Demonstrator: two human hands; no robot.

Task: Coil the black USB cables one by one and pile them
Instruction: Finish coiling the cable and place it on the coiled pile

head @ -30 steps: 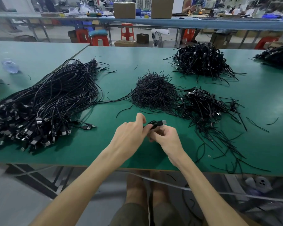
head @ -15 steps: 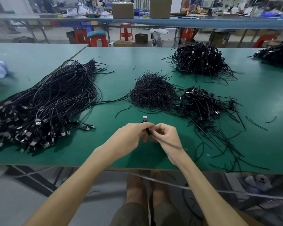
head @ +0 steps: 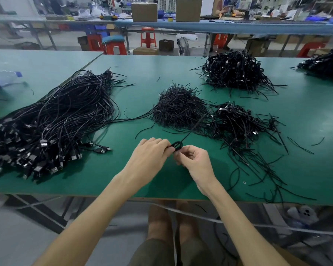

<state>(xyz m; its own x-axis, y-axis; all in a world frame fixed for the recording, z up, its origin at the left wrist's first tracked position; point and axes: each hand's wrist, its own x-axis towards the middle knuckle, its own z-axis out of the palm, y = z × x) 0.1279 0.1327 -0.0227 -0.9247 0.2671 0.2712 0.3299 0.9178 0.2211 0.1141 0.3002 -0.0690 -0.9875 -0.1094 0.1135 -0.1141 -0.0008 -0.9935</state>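
Head view: my left hand and right hand pinch a small coiled black USB cable above the near table edge.

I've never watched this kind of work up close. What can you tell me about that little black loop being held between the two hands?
The coiled cable is a thin black cord, rubbery-looking, wound into a small tight ring of several turns. It is held just above the green table, near its front edge, pinched between the fingertips of the left hand and the right hand. A blurred straight tail runs from the ring up and to the right, toward the piles behind. No plug is visible on it.
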